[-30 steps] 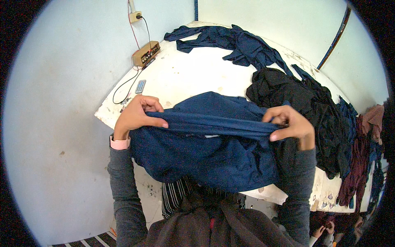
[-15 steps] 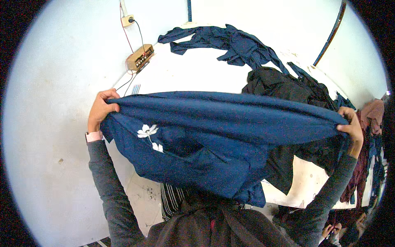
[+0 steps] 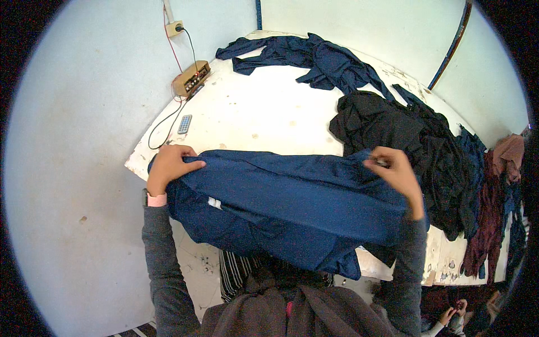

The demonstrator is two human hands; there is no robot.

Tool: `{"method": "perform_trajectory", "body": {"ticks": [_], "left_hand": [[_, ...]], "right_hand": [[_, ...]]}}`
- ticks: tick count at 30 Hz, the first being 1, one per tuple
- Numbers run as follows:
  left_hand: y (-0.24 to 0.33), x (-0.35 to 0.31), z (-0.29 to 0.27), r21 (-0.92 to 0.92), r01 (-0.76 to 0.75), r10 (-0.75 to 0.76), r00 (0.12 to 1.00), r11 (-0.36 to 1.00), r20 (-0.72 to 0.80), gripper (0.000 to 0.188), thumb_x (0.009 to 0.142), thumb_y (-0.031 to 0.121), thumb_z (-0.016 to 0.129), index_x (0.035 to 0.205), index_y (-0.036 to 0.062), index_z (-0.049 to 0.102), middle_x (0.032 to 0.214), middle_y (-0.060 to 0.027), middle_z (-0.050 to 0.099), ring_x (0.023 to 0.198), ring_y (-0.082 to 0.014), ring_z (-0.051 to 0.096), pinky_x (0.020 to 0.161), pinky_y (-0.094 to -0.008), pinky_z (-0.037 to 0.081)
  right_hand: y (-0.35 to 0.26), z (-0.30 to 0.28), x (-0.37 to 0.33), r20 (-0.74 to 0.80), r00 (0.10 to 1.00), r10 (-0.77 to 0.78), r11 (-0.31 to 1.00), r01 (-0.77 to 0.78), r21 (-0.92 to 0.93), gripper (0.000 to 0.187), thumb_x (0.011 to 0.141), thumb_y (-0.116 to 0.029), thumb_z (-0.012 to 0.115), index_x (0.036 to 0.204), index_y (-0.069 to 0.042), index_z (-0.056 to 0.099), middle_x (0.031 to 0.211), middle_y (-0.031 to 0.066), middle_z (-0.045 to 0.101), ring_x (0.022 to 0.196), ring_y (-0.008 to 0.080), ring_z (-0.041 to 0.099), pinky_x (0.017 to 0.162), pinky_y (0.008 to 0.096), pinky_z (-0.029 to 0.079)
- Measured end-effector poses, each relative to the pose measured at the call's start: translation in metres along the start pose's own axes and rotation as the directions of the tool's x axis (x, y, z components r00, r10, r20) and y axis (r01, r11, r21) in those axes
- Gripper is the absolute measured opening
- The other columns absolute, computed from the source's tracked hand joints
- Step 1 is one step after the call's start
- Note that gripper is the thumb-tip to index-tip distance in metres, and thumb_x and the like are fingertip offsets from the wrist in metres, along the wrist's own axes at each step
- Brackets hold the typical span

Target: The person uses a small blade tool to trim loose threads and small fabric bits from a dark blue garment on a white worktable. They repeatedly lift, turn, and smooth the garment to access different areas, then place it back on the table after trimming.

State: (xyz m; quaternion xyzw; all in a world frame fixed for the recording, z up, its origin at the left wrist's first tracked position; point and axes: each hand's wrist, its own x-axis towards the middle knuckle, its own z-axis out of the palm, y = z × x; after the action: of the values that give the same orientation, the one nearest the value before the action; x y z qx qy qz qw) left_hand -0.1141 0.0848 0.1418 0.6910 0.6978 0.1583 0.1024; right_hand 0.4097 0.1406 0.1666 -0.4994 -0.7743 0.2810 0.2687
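A navy blue cloth (image 3: pixel 286 196) lies along the table's near edge and hangs down in front of me. Part of a white flower motif (image 3: pixel 214 203) shows near its left end; a fold covers the rest. My left hand (image 3: pixel 171 168) is closed on the cloth's upper left corner, thumb on top. At the upper right, my right hand (image 3: pixel 397 173) pinches the cloth's edge between thumb and fingers. The cloth sags loosely between both hands.
The worn white table (image 3: pixel 269 121) bears a remote control (image 3: pixel 185 124), a brown boxy device (image 3: pixel 191 78) with cables, navy garments (image 3: pixel 320 59) and a black cloth heap (image 3: pixel 387 129). Maroon cloth (image 3: pixel 485 224) hangs at right. Another person's hands (image 3: pixel 453 313) show at lower right.
Both hands have come down and closer together, the right one moving far inward. The cloth, stretched taut before, is now slack and lower, and its flower motif is mostly folded away.
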Motion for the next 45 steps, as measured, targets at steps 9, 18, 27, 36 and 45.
{"method": "perform_trajectory", "body": {"ticks": [9,18,27,36,45], "left_hand": [[0.070,0.025,0.076,-0.218,-0.353,0.351,0.935,0.910,-0.052,0.019,0.085,0.022,0.074,0.094,0.0061,0.076,0.089,-0.0118,0.075,0.080,-0.0240,0.071,0.075,-0.0353,0.054],[0.114,0.014,0.058,-0.686,-0.016,0.144,0.981,0.727,0.130,0.034,0.097,0.028,0.068,0.095,-0.0054,0.072,0.074,-0.0022,0.066,0.069,-0.0055,0.053,0.064,-0.0235,0.044],[0.128,-0.019,0.017,-0.728,-0.005,0.120,0.987,0.686,0.106,0.024,0.096,0.019,0.069,0.102,-0.0035,0.075,0.081,-0.0021,0.073,0.073,-0.0050,0.062,0.068,-0.0191,0.048],[0.036,-0.032,-0.001,-0.886,0.011,-0.025,1.000,0.464,-0.001,0.021,0.090,0.020,0.075,0.092,-0.0007,0.072,0.079,0.0017,0.068,0.070,-0.0049,0.058,0.067,-0.0185,0.045],[-0.043,-0.041,-0.009,-0.912,-0.057,-0.224,0.961,0.407,-0.161,0.023,0.092,0.028,0.072,0.085,0.0063,0.067,0.077,0.0050,0.064,0.065,-0.0038,0.055,0.060,-0.0199,0.040]], "right_hand": [[-0.040,0.158,0.042,0.099,0.957,-0.271,0.908,0.289,-0.304,0.053,0.073,-0.027,0.083,0.113,-0.010,0.054,0.110,0.0110,0.064,0.087,0.0329,0.069,0.074,0.0412,0.055],[-0.058,0.138,0.023,-0.244,0.936,-0.252,0.968,0.246,-0.055,0.054,0.070,-0.024,0.082,0.113,-0.007,0.056,0.098,0.0110,0.067,0.084,0.0317,0.070,0.067,0.0401,0.055],[-0.081,0.126,0.011,-0.136,0.980,-0.144,0.988,0.151,0.041,0.033,0.078,-0.019,0.079,0.108,-0.012,0.066,0.086,0.0079,0.074,0.076,0.0241,0.073,0.064,0.0367,0.055],[-0.039,0.033,-0.016,0.163,0.986,0.040,0.949,-0.088,0.301,0.019,0.087,-0.016,0.077,0.088,0.001,0.069,0.073,-0.0040,0.059,0.071,0.0042,0.049,0.064,0.0242,0.041],[-0.002,-0.031,-0.042,-0.030,0.984,0.175,0.903,-0.148,0.402,0.015,0.086,-0.016,0.078,0.085,-0.004,0.069,0.070,-0.0065,0.057,0.066,0.0024,0.047,0.061,0.0223,0.035]]}}
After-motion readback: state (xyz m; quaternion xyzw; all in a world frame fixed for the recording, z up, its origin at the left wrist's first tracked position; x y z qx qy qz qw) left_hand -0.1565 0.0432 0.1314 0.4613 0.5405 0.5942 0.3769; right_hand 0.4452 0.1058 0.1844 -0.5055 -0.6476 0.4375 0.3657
